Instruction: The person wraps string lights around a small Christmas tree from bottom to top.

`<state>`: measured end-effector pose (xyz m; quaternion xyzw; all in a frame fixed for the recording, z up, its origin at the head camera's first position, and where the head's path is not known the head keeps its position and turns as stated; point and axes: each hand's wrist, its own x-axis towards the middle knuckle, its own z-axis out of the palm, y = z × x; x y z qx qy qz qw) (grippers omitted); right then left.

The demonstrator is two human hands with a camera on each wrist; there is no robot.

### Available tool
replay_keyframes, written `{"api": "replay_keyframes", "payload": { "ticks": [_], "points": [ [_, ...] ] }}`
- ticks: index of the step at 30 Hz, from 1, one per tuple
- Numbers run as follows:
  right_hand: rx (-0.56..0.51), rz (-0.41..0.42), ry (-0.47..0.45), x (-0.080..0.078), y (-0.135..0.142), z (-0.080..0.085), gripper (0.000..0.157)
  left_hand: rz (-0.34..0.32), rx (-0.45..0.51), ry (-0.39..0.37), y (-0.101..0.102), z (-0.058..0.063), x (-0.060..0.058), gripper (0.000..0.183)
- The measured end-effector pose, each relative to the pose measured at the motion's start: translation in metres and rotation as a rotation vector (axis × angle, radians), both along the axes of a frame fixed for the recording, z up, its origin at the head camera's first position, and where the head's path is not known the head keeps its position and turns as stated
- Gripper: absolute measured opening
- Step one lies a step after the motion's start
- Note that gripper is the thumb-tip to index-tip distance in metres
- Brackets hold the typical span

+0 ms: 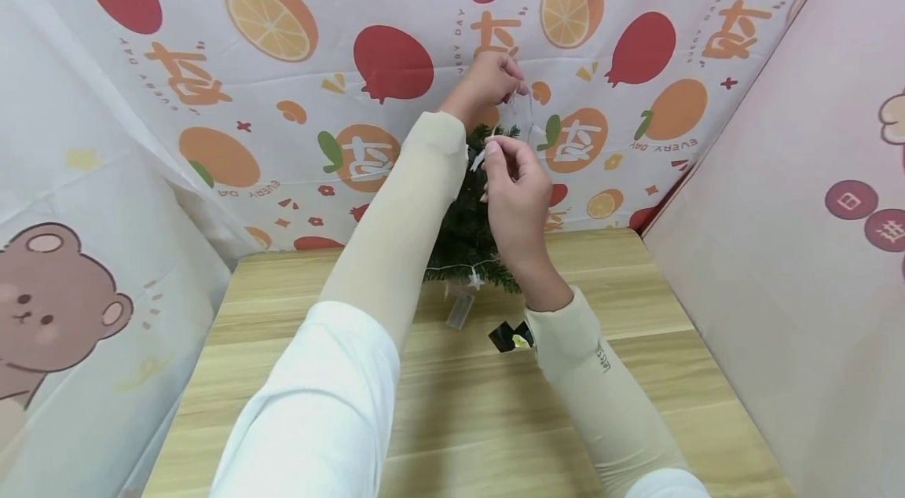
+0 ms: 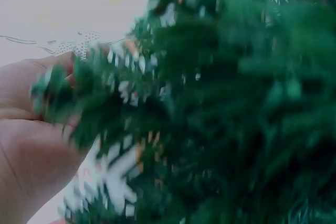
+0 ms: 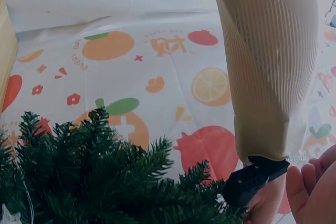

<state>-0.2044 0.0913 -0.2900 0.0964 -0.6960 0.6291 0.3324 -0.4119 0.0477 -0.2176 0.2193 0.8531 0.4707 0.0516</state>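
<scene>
A small green artificial Christmas tree [image 1: 463,227] stands at the table's back, partly hidden by both arms. A thin string light [image 1: 449,268] with star-shaped pieces runs around its lower branches; one star [image 1: 475,278] hangs at the front. Above the treetop, my left hand [image 1: 495,78] pinches the thin wire, its fingertips bent down. Closer to me, my right hand [image 1: 519,184] pinches another stretch of the string between thumb and index finger, beside a whitish piece [image 1: 478,160]. In the left wrist view, blurred branches [image 2: 220,98] cover much of my left hand [image 2: 37,135].
A clear rectangular piece [image 1: 460,311] lies in front of the tree. To its right is a black object with a yellow patch [image 1: 512,336]. Fruit-printed cloth [image 1: 304,89] hangs close behind, and pale walls flank the wooden table [image 1: 283,372].
</scene>
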Motion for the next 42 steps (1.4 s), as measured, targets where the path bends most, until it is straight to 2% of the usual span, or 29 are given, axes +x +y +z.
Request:
{"api": "replay_keyframes", "payload": {
  "ticks": [6, 13, 17, 24, 28, 36, 42],
  "points": [
    [0.002, 0.033, -0.010, -0.003, -0.008, 0.000, 0.025, 0.047, -0.007, -0.017, -0.018, 0.008, 0.006, 0.020],
    [0.008, 0.047, -0.050, -0.005, -0.017, -0.002, 0.028, 0.109, 0.049, -0.104, -0.043, 0.007, 0.006, 0.020],
    [0.027, 0.056, -0.063, -0.005, -0.019, -0.005, 0.027, 0.136, 0.078, -0.079, -0.058, 0.005, 0.005, 0.016],
    [0.077, 0.111, -0.117, -0.006, -0.028, -0.012, 0.025, 0.233, 0.099, 0.003, -0.088, -0.007, -0.002, 0.012],
    [0.091, 0.127, -0.136, -0.008, -0.035, -0.016, 0.024, 0.255, 0.120, 0.013, -0.101, -0.017, -0.004, 0.012],
    [0.123, 0.132, -0.130, -0.010, -0.048, -0.017, 0.025, 0.300, 0.192, 0.019, -0.118, -0.027, -0.008, 0.014],
    [0.192, 0.134, -0.141, -0.013, -0.056, -0.021, 0.025, 0.346, 0.180, 0.063, -0.132, -0.038, -0.005, 0.007]
  ]
}}
